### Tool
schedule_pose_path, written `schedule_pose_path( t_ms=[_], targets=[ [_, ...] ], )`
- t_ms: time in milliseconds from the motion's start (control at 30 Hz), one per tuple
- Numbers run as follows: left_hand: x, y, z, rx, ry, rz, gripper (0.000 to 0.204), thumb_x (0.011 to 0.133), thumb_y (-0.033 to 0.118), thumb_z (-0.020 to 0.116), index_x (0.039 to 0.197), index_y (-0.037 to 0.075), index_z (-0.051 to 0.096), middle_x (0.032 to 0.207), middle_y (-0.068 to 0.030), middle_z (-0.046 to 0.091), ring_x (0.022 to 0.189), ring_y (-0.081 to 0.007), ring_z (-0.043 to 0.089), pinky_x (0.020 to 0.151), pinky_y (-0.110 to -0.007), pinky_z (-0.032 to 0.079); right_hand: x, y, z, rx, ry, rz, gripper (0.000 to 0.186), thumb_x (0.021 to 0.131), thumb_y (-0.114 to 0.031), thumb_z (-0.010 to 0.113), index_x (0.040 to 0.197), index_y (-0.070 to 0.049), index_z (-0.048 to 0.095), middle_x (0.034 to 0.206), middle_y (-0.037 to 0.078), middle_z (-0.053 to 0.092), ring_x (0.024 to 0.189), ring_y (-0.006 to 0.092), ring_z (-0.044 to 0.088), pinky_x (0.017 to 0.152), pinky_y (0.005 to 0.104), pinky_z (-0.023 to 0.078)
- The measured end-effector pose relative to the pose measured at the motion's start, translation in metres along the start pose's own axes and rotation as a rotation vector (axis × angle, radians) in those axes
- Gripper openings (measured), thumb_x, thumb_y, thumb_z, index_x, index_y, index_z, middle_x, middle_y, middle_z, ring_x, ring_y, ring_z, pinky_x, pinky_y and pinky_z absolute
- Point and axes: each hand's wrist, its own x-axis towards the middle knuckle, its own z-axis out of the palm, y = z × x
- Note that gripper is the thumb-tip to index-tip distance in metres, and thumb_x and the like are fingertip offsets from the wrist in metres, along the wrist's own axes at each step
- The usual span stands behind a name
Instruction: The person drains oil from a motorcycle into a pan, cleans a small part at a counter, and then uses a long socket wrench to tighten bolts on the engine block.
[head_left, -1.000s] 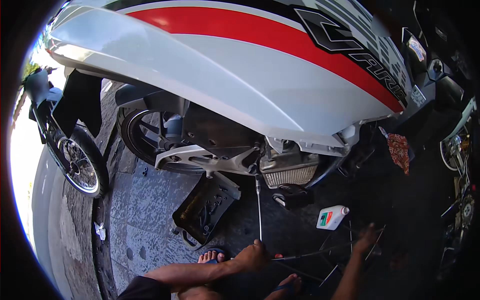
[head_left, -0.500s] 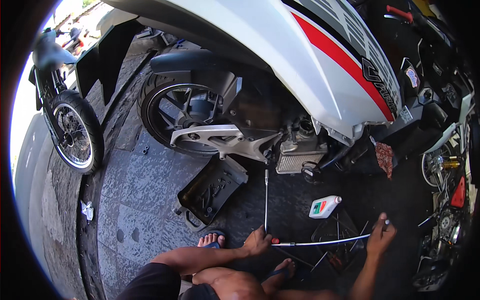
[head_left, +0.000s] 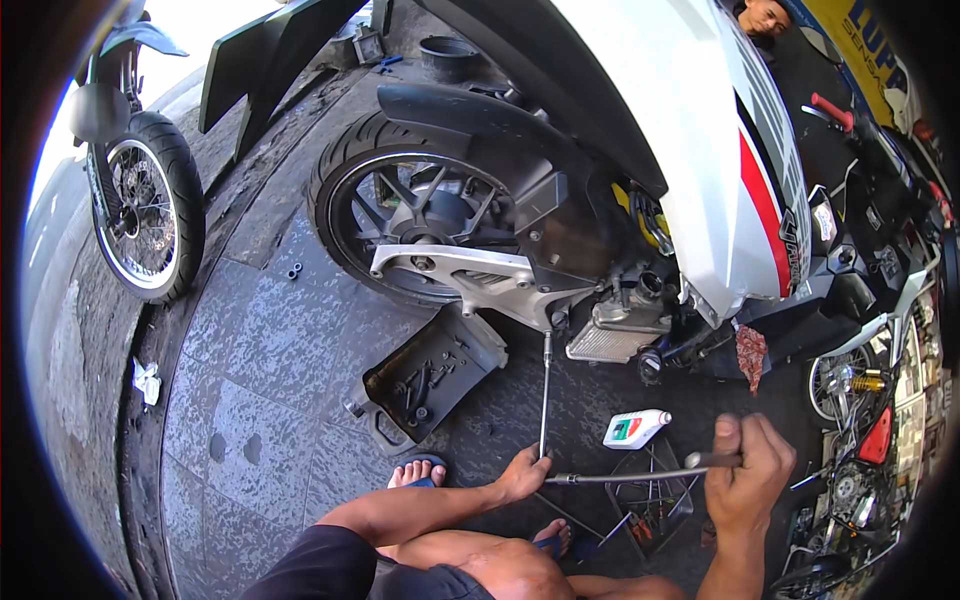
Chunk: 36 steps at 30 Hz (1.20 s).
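My left hand (head_left: 522, 473) is closed round the lower end of a long metal extension bar (head_left: 545, 395). Its upper end meets the underside of the silver bracket (head_left: 490, 275) beside the scooter's rear wheel (head_left: 335, 215). From that hand the socket wrench's long handle (head_left: 625, 478) runs to the right, roughly square to the bar. My right hand (head_left: 748, 475) grips the handle's far end in a fist, a grey tip showing past the thumb. The joint between bar and handle is partly hidden by my left fingers.
Left of the bar lies a black plastic box (head_left: 480, 345) with several bolts inside. A white bottle (head_left: 637, 428) lies beyond the handle, near a tray of tools (head_left: 650, 515). A radiator (head_left: 610, 340) and red rag (head_left: 750, 358) hang off scooters. Another person (head_left: 766, 18) is behind.
My right hand has come up nearer the camera with the handle's end, moving slightly left. My left hand stays at the bar's lower end. The view has shifted, and a person shows at the top.
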Motion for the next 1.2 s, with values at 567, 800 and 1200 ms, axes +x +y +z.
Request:
schedule_pose_path(
  t_ms=[567, 800, 1200],
  targets=[
    [0.0, -0.004, -0.001, -0.231, -0.031, 0.037, 0.028, 0.094, 0.023, 0.048, 0.109, 0.001, 0.057, 0.081, -0.0053, 0.059, 0.074, -0.0148, 0.054, 0.067, -0.032, 0.046, 0.027, -0.092, -0.005, -0.01, -0.17, -0.283, 0.041, 0.084, -0.028, 0.067, 0.06, -0.005, 0.043, 0.056, 0.01, 0.039, 0.047, 0.0301, 0.045, 0.044, 0.0414, 0.032],
    [0.026, -0.036, 0.015, -0.674, -0.212, 0.019, 0.016, 0.087, 0.015, 0.047, 0.095, 0.004, 0.056, 0.065, -0.0025, 0.053, 0.059, -0.0115, 0.05, 0.056, -0.028, 0.044, 0.031, -0.149, 0.012, 0.048, -0.159, -0.455, 0.016, 0.072, -0.023, 0.066, 0.073, -0.01, 0.057, 0.068, -0.001, 0.058, 0.059, 0.0161, 0.057, 0.053, 0.0367, 0.045],
    [0.016, -0.009, -0.005, -0.71, -0.215, -0.016, 0.015, 0.08, 0.014, 0.049, 0.088, 0.003, 0.056, 0.061, -0.0062, 0.053, 0.046, -0.0174, 0.048, 0.047, -0.03, 0.041, 0.036, -0.229, 0.092, 0.089, -0.208, -0.733, 0.017, 0.076, -0.023, 0.059, 0.064, -0.013, 0.052, 0.059, -0.003, 0.044, 0.059, 0.0117, 0.045, 0.059, 0.0302, 0.031]
  ],
)
